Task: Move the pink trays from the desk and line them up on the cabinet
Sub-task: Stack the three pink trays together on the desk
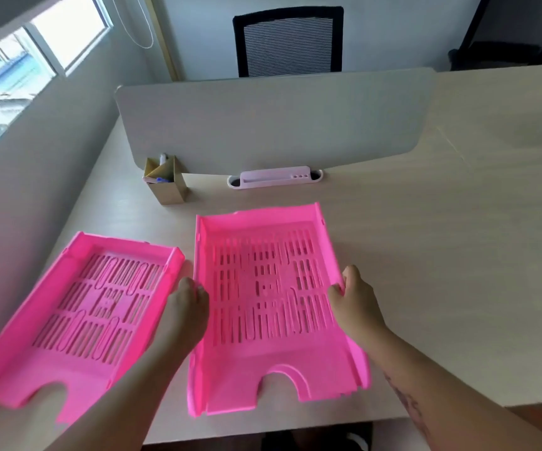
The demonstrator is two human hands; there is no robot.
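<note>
Hands, left and right, gripping one slotted pink tray (nothing inside)

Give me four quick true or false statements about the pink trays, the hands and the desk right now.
1. Two pink trays lie on the desk. True.
2. Both hands grip the left tray. False: the left hand and right hand hold the sides of the right tray.
3. The trays are stacked. False: they lie side by side.
4. A pen holder stands by the divider panel. True.
</note>
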